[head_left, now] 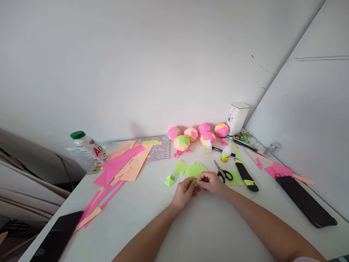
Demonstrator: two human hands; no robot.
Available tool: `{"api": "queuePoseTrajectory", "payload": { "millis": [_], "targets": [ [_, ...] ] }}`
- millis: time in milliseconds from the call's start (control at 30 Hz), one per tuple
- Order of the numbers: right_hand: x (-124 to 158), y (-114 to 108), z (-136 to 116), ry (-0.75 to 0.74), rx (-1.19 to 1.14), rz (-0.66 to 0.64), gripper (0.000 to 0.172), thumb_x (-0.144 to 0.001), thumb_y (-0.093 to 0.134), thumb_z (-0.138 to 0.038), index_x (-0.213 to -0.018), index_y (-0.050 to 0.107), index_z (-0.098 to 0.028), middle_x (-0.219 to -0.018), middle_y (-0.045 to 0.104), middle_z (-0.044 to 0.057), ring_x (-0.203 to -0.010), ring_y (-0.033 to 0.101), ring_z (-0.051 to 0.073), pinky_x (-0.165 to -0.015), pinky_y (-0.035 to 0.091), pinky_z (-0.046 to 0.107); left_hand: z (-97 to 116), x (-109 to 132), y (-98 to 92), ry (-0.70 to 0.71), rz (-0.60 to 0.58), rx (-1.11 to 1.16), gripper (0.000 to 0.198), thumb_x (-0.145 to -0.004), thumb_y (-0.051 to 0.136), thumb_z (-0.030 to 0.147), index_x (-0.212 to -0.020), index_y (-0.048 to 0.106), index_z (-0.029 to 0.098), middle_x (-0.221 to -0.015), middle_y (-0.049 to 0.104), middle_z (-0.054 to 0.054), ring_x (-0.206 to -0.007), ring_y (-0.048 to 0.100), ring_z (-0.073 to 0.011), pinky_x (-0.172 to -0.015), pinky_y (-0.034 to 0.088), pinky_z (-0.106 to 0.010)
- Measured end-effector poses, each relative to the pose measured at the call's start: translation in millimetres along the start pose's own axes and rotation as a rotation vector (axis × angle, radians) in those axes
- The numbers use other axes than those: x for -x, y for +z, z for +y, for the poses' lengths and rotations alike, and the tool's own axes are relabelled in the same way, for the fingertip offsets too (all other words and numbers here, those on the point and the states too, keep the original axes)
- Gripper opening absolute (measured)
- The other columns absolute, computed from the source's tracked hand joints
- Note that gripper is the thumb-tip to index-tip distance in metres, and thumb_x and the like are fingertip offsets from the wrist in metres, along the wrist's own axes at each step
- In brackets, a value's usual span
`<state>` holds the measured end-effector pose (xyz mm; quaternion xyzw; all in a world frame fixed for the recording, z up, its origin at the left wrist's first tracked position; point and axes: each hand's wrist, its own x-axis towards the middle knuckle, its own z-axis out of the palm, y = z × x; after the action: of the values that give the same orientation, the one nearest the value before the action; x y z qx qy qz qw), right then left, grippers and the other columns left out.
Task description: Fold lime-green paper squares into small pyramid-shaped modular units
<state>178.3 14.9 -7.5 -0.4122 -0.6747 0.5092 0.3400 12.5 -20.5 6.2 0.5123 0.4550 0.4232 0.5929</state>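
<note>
My left hand (pixel 185 191) and my right hand (pixel 212 183) meet near the middle of the table. Both pinch one small piece of green paper (pixel 195 181), mostly covered by the fingers. Just beyond them lies a fanned pile of green paper squares (pixel 196 169). One more green square (pixel 180 167) rests to its left. A folded green paper piece (pixel 169 181) sits left of my left hand. Black-handled scissors (pixel 224 172) lie right of my right hand, partly over another green paper (pixel 236 178).
Several faceted paper balls (pixel 181 143) stand along the wall. Glue bottles (pixel 225 154), a utility knife (pixel 246 175) and a black pouch (pixel 305 200) are on the right. Pink and orange sheets (pixel 120 165), a white bottle (pixel 92 147) and a dark tablet-like slab (pixel 56 236) are on the left.
</note>
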Motion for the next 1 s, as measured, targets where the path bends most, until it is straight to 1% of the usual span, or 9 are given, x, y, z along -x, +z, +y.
{"api": "queuePoseTrajectory", "payload": {
  "millis": [67, 267, 467, 567, 733, 900, 967, 1000],
  "targets": [
    [-0.8, -0.6, 2.3, 0.025, -0.032, -0.002, 0.021, -0.073, 0.066, -0.035, -0.073, 0.057, -0.016, -0.056, 0.056, -0.002, -0.047, 0.051, 0.011, -0.044, 0.039, 0.021, 0.5, 0.0, 0.0, 0.012, -0.030, 0.010, 0.032, -0.078, 0.053, 0.044, -0.091, 0.058, 0.015, -0.071, 0.066, -0.005, -0.068, 0.062, -0.0175, -0.057, 0.048, -0.027],
    [-1.1, -1.1, 2.8, 0.046, -0.062, -0.010, 0.023, -0.072, 0.067, -0.037, -0.072, 0.056, -0.016, -0.055, 0.057, -0.002, -0.046, 0.051, 0.011, -0.043, 0.038, 0.021, 2.8, 0.7, -0.8, 0.010, -0.077, 0.018, 0.029, -0.080, 0.051, 0.042, -0.088, 0.060, 0.016, -0.073, 0.067, -0.006, -0.067, 0.061, -0.0164, -0.058, 0.046, -0.026],
    [-0.8, -1.2, 1.8, 0.059, -0.082, -0.020, 0.025, -0.072, 0.067, -0.039, -0.072, 0.055, -0.017, -0.055, 0.058, -0.002, -0.047, 0.052, 0.011, -0.044, 0.039, 0.022, 6.8, 3.8, -1.6, 0.000, -0.127, 0.039, 0.026, -0.078, 0.055, 0.038, -0.091, 0.059, 0.016, -0.077, 0.068, -0.007, -0.071, 0.061, -0.0171, -0.061, 0.045, -0.027],
    [-1.6, -1.0, 2.4, 0.060, -0.101, -0.007, 0.025, -0.071, 0.068, -0.038, -0.073, 0.054, -0.017, -0.056, 0.057, -0.002, -0.048, 0.052, 0.011, -0.044, 0.039, 0.021, 8.2, 4.6, -1.5, -0.003, -0.133, 0.032, 0.026, -0.078, 0.055, 0.038, -0.091, 0.058, 0.016, -0.079, 0.069, -0.007, -0.071, 0.061, -0.0170, -0.060, 0.045, -0.027],
    [-2.4, -0.9, 1.5, 0.059, -0.133, -0.005, 0.025, -0.071, 0.068, -0.038, -0.081, 0.057, -0.017, -0.062, 0.058, -0.002, -0.048, 0.052, 0.010, -0.044, 0.040, 0.021, 5.5, 4.6, 0.1, 0.014, -0.126, 0.034, 0.025, -0.079, 0.053, 0.038, -0.094, 0.053, 0.017, -0.079, 0.068, -0.008, -0.071, 0.060, -0.0161, -0.059, 0.044, -0.026],
    [-2.7, -2.8, -2.1, 0.060, -0.152, -0.024, 0.026, -0.070, 0.068, -0.040, -0.073, 0.059, -0.016, -0.058, 0.057, -0.002, -0.049, 0.051, 0.010, -0.047, 0.041, 0.023, 2.0, 3.7, 1.2, 0.022, -0.074, 0.041, 0.025, -0.079, 0.052, 0.034, -0.098, 0.044, 0.019, -0.075, 0.067, -0.005, -0.070, 0.061, -0.0159, -0.057, 0.044, -0.025],
    [-3.0, -4.0, -3.7, 0.038, -0.156, -0.022, 0.026, -0.069, 0.069, -0.039, -0.071, 0.059, -0.015, -0.058, 0.056, -0.002, -0.049, 0.050, 0.010, -0.046, 0.040, 0.022, 2.6, 3.1, 0.9, 0.014, -0.076, 0.031, 0.026, -0.078, 0.054, 0.032, -0.098, 0.045, 0.019, -0.078, 0.067, -0.005, -0.071, 0.061, -0.0163, -0.057, 0.044, -0.025],
    [-3.2, -4.6, -4.5, 0.029, -0.153, -0.019, 0.026, -0.069, 0.069, -0.039, -0.070, 0.059, -0.015, -0.058, 0.055, -0.003, -0.048, 0.050, 0.010, -0.046, 0.040, 0.022, 3.2, 2.9, 0.8, 0.008, -0.078, 0.021, 0.024, -0.077, 0.055, 0.031, -0.096, 0.047, 0.018, -0.079, 0.066, -0.006, -0.072, 0.061, -0.0164, -0.057, 0.044, -0.025]
  ]
}}
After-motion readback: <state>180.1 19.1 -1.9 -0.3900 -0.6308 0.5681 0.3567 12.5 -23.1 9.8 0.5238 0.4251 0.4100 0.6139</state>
